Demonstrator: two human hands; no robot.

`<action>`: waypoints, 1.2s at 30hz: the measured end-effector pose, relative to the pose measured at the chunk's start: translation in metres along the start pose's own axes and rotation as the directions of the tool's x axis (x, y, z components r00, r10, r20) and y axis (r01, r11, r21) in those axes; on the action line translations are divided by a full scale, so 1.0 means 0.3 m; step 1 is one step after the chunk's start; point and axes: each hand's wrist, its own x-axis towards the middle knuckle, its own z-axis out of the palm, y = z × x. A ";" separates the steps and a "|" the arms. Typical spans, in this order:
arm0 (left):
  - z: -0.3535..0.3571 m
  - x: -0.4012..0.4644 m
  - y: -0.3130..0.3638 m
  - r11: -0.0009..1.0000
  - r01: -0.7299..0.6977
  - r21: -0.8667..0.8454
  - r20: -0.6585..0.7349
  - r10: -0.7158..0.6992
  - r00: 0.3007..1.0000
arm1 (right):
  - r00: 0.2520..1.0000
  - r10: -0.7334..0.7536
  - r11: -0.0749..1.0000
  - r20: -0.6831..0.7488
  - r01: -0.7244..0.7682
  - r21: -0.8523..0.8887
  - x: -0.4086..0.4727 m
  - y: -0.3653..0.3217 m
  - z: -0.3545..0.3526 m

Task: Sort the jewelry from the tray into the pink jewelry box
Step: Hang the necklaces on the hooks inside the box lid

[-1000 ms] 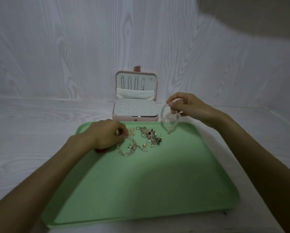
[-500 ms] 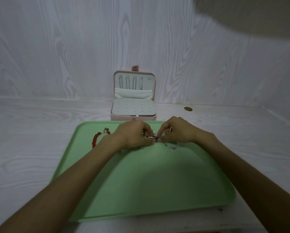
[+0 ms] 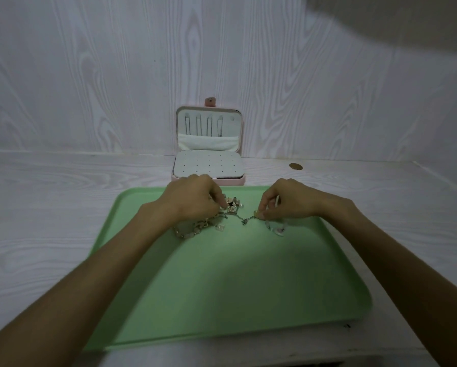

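Note:
A green tray (image 3: 235, 274) lies on the white table. A tangle of small jewelry (image 3: 232, 206) sits at its far middle. My left hand (image 3: 193, 201) rests on the left of the pile, fingertips pressed on pieces there, a chunky link bracelet (image 3: 193, 230) below it. My right hand (image 3: 288, 200) pinches a small gold charm on a thin chain (image 3: 248, 219) that runs back toward the pile. A pale beaded bracelet (image 3: 276, 229) lies under that hand. The pink jewelry box (image 3: 208, 178) stands open behind the tray, chains hanging in its lid.
A small round brass fitting (image 3: 295, 166) is set in the table right of the box. A white wood-grain wall rises directly behind the box. The tray's near half holds no jewelry.
The pale beaded bracelet has come down from my right hand onto the tray. Both hands met at the pile, then my right hand drew away to the right, pulling a thin chain.

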 end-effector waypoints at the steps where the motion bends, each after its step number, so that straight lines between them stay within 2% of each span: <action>1: 0.003 0.003 0.007 1.000 0.003 -0.030 -0.034 -0.004 0.999 | 1.000 0.018 1.000 0.000 -0.018 -0.012 0.000 -0.003 -0.004; 3: 0.014 0.008 0.017 0.999 -0.009 -0.032 -0.042 0.008 0.999 | 0.997 0.042 0.997 -0.062 -0.046 -0.060 0.008 -0.019 -0.004; 6: 0.040 0.010 0.021 0.995 -0.082 0.051 0.045 0.079 0.996 | 0.986 0.003 0.986 -0.169 -0.030 -0.162 0.028 -0.053 0.010; 11: 0.040 -0.006 0.031 0.958 -0.193 0.213 -0.043 0.207 0.977 | 0.996 -0.040 0.993 -0.077 0.031 -0.114 0.046 -0.113 0.025; 14: 0.030 -0.015 0.026 0.940 -0.212 0.266 -0.070 0.238 0.969 | 0.994 -0.044 0.987 -0.097 0.028 -0.158 0.042 -0.130 0.030; 18: 0.031 -0.023 0.003 0.968 -0.166 0.190 -0.039 0.176 0.984 | 0.966 -0.089 0.952 -0.241 0.011 -0.305 0.040 -0.149 0.076; 22: 0.040 -0.021 -0.022 0.990 -0.123 -0.069 0.083 0.128 0.988 | 0.930 -0.165 0.942 -0.328 0.049 -0.333 0.040 -0.143 0.123; 25: 0.039 -0.040 -0.032 0.962 -0.124 -0.242 0.057 0.141 0.988 | 0.955 -0.187 0.969 -0.231 0.141 -0.202 0.032 -0.111 0.141; 27: 0.028 -0.054 -0.054 0.968 -0.123 -0.217 -0.066 0.111 0.992 | 0.958 -0.176 0.984 -0.225 0.171 -0.044 0.026 -0.068 0.154; 30: 0.019 -0.067 -0.101 0.976 -0.124 -0.178 -0.261 0.075 0.963 | 0.957 -0.055 0.949 -0.284 0.139 0.284 0.016 -0.029 0.165; 33: 0.070 -0.065 -0.116 0.945 -0.134 -0.297 -0.264 0.054 0.963 | 0.975 -0.011 0.828 -0.222 0.133 0.544 0.008 -0.072 0.159; 36: 0.125 -0.058 -0.086 0.896 -0.127 -0.427 -0.209 0.039 0.977 | 0.981 -0.008 0.735 -0.192 0.136 0.665 0.036 -0.120 0.167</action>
